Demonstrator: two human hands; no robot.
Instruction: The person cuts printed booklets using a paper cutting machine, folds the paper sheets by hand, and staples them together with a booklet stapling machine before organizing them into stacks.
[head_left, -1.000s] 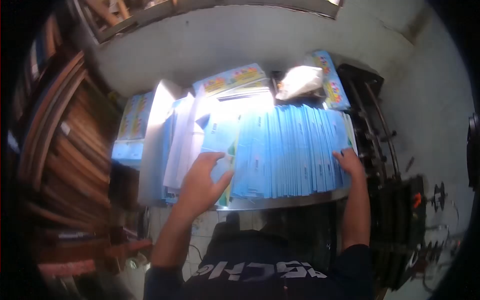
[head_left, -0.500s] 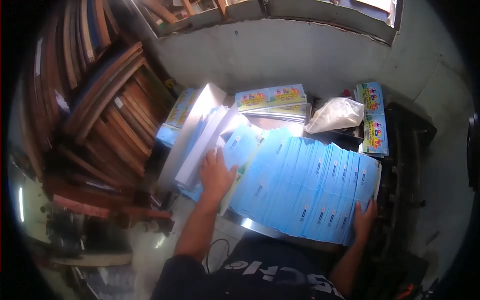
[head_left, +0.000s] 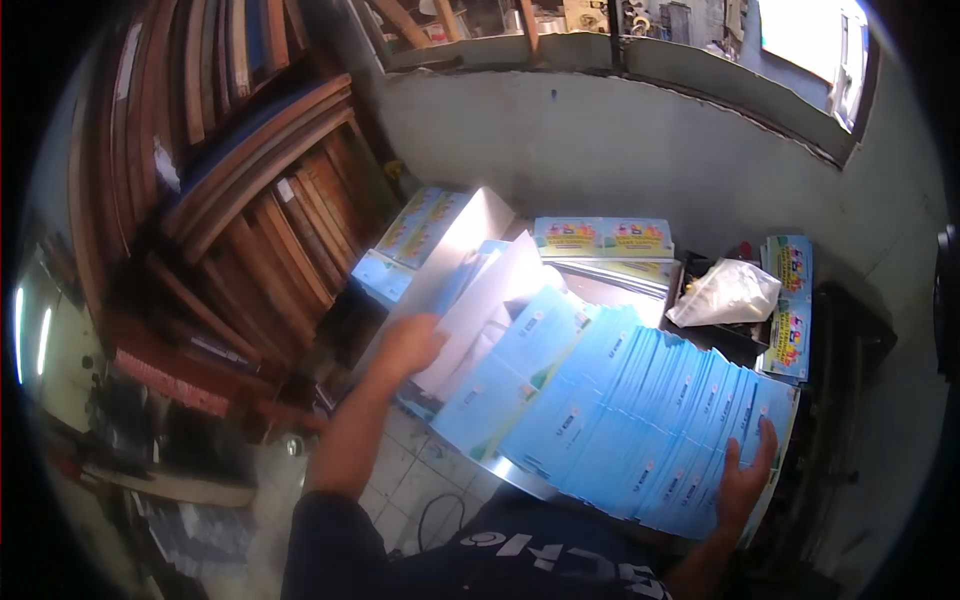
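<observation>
A long fanned row of printed blue sheets (head_left: 610, 410) lies across the work surface before me, its overlapping edges slanting to the right. On the right end of the row rests my right hand (head_left: 746, 478), fingers spread against the last sheets. My left hand (head_left: 408, 347) is beside the upright white board (head_left: 438, 262) and the loose white paper (head_left: 490, 325), left of the blue row. Its fingers are smeared by motion, so whether they grip the board or paper cannot be made out.
Behind the row are a stack of printed cards (head_left: 602, 238) and a dark box (head_left: 735, 335) holding a crumpled plastic bag (head_left: 725, 292). More printed cards (head_left: 790, 300) stand at the right, others (head_left: 420, 225) at the left. Wooden frames (head_left: 270, 235) fill a rack on the left.
My left hand has come off the blue sheets and moved left to the white board and paper. My right hand has shifted from the row's right edge onto its face. The camera view has turned.
</observation>
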